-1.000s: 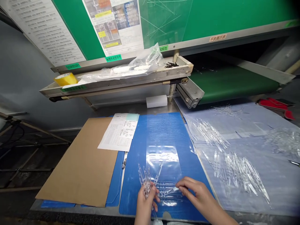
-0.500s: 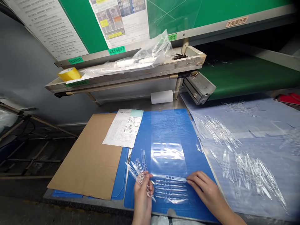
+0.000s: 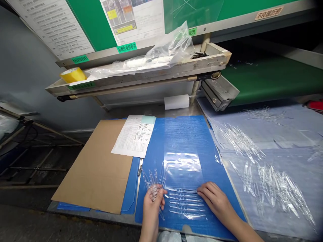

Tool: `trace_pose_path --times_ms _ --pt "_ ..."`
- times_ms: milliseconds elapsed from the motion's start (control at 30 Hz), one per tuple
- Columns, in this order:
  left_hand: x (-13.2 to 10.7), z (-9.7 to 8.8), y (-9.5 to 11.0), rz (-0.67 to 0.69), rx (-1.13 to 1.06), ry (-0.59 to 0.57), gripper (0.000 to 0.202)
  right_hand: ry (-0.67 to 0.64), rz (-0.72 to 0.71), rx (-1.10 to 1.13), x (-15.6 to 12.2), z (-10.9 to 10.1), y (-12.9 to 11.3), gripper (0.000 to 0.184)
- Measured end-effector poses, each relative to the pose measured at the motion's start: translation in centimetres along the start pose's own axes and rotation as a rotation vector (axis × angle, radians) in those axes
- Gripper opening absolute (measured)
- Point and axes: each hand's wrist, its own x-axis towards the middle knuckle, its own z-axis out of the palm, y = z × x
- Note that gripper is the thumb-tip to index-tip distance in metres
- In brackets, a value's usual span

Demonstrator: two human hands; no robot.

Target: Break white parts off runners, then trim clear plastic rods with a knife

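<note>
1. Moved: the right hand has shifted left onto the top strip, and the bundle of clear plastic strips has drawn tighter, tips fanned upward.
2. Left hand: curled closed, gripping the bundle of clear plastic strips above the blue board's lower edge.
3. Right hand: fingers extended and close together, touching the top strip's right end; whether they pinch it, cannot tell.
4. Row of five clear strips: parallel, stacked one above another, between both hands, on the clear film sheet.
5. Blue corrugated board: bears the film sheet and strips.
6. Metal shelf tray: holds a yellow tape roll, a clear plastic bag and small black parts.
7. Pale blue sheet: bears loose clear strips, right of the board.
</note>
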Motion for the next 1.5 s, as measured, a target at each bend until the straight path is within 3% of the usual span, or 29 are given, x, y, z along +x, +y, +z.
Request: trace_pose_path --times_ms 267,367,500,600,800,967,1200,1500 --pt "0.4 -0.3 -1.1 -0.006 0.138 -0.054 0.04 -0.021 0.001 -0.013 0.1 -0.3 0.1 0.019" --pt "0.2 0.0 -1.0 -0.016 0.206 -0.097 0.033 -0.008 0.009 -0.013 0.3 -0.8 -0.3 0.017" --pt "-0.3 0.5 -0.6 -0.044 0.261 -0.188 0.026 0.01 0.014 0.015 1.1 -1.5 -1.0 0.029" --pt "-0.4 0.7 -0.6 -0.063 0.259 -0.214 0.026 -0.02 -0.011 0.053 1.7 -2.0 -1.3 0.024" --pt "0.0 0.9 -1.2 -0.083 0.136 -0.111 0.041 -0.096 -0.052 0.055 1.7 -2.6 -1.4 0.02" --pt "0.3 0.3 -0.4 -0.073 -0.012 0.018 0.045 -0.021 -0.011 -0.011 0.9 -1.8 -0.7 0.019" --pt "0.1 0.2 0.1 -0.01 0.043 0.002 0.045 0.023 0.022 -0.074 0.4 -0.5 0.5 0.02" --pt "0.3 0.1 -0.5 0.023 0.12 -0.02 0.046 0.009 0.042 -0.067 0.9 -0.7 0.3 0.021"
